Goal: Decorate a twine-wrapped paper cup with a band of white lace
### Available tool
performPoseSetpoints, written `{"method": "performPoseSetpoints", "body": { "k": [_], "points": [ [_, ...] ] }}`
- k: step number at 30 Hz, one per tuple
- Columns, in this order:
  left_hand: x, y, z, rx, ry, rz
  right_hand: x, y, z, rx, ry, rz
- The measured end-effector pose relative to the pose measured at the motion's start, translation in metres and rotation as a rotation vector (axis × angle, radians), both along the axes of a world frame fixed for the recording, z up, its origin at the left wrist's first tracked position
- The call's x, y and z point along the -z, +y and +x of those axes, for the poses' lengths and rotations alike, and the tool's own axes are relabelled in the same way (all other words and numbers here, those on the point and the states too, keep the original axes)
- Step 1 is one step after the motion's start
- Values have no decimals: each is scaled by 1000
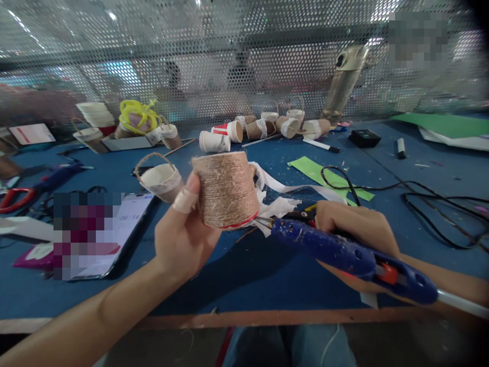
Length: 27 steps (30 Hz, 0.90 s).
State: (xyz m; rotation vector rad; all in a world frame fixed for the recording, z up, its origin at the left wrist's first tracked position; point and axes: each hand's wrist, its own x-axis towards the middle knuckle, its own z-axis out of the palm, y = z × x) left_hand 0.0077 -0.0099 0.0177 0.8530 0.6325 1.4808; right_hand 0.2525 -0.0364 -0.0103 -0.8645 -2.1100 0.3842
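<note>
My left hand (pixel 183 239) is closed around a paper cup (pixel 227 191) wrapped in brown twine, with a red line showing along its lower edge. Tape is wound round my left thumb. In my right hand (pixel 355 227) is a blue hot glue gun (pixel 324 250), a white glue stick poking out of its back. Its metal nozzle meets the cup's lower right edge. Behind the cup lies crumpled white ribbon (pixel 282 204). A small twine-handled cup basket (pixel 162 181) leans just left of my left hand. Partly hidden behind the glue gun are dark-handled cutters (pixel 301 213).
At left lie a phone (pixel 128 224), red-handled scissors (pixel 17 200) and another blue glue gun (pixel 61 176). Several cup baskets (pixel 288 127) and white cups (pixel 214 141) line the back. A bottle (pixel 344 84) stands by the mesh screen. Black cable (pixel 420 204) loops across the right.
</note>
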Motion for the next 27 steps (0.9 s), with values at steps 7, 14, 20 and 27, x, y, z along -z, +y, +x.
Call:
{"method": "performPoseSetpoints", "body": {
  "k": [7,14,20,27],
  "points": [
    [0,1,-1,-14,-2,24,-3,-2,-3,8,34,32],
    [-2,3,-1,-1,-9,-37,-3,1,-1,21,3,15],
    [-1,1,-1,20,-8,-20,0,0,0,-1,14,20],
    [0,2,0,36,-8,-23,0,1,1,-19,8,2]
  ]
}}
